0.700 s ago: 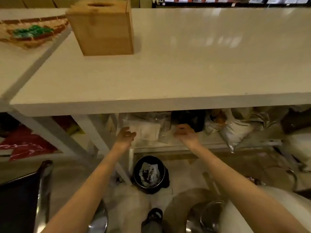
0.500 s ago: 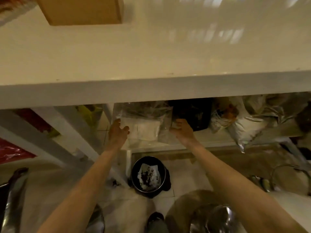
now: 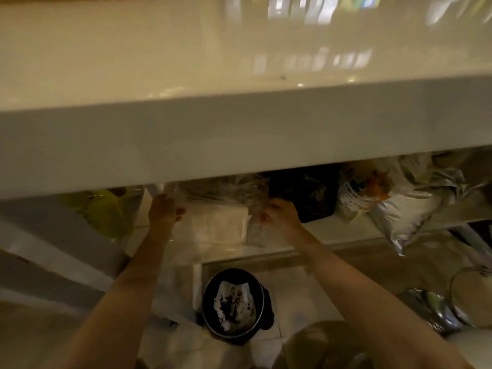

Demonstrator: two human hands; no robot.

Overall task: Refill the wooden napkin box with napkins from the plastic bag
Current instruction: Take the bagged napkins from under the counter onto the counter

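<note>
A clear plastic bag (image 3: pixel 221 198) with a white stack of napkins (image 3: pixel 218 225) inside sits on the lower shelf (image 3: pixel 332 235) under the white counter (image 3: pixel 186 134). My left hand (image 3: pixel 163 211) grips the bag's left edge. My right hand (image 3: pixel 279 213) grips its right edge, fingers curled into the plastic. The wooden napkin box is out of view above the frame.
A black bag (image 3: pixel 303 195), a silver foil bag (image 3: pixel 404 209) and other packets crowd the shelf to the right. A yellow-green bag (image 3: pixel 103 211) hangs at left. A black bin (image 3: pixel 234 304) stands on the floor below. The counter's front edge overhangs the shelf.
Both hands reached in and closed on the bag's two sides. My view tipped down and nearer, so the wooden box left the frame.
</note>
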